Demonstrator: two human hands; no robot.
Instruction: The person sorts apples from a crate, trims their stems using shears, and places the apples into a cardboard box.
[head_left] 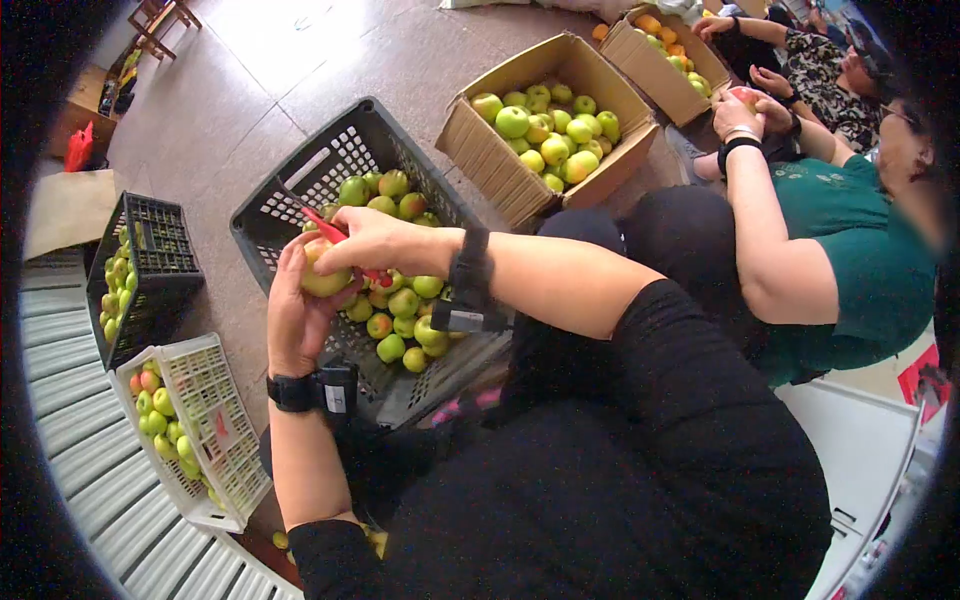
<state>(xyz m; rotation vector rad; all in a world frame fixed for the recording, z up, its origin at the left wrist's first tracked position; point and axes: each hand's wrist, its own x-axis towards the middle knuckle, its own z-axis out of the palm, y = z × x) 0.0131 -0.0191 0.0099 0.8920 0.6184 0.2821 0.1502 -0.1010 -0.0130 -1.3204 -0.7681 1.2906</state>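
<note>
Far left: black crate (pixel 165 240) of green apples on a grey slatted surface (pixel 75 385); mesh side obscures part of the load. Just below it, white crate (pixel 235 425), apples again partly hidden behind the mesh. Next, left hand (pixel 295 320): grip closed round a pale apple (pixel 322 275), held above the dark grey crate (pixel 258 220); contact on the apple's underside not fully visible. Many apples lie in this crate; hands and forearms cover much of it. Right hand (pixel 388 243): grip clamped on a red-handled tool (pixel 326 226), close against the held apple; thin dark end projects up and left. Fingers hide the handle's middle; tool type cannot be determined. Further right: open cardboard box (pixel 475 160) of green apples, then a second box (pixel 632 65) with orange and green fruit. Far right: co-worker in green (pixel 835 215), both hands around a reddish fruit, mostly covered; another person behind, partly cut off.
</note>
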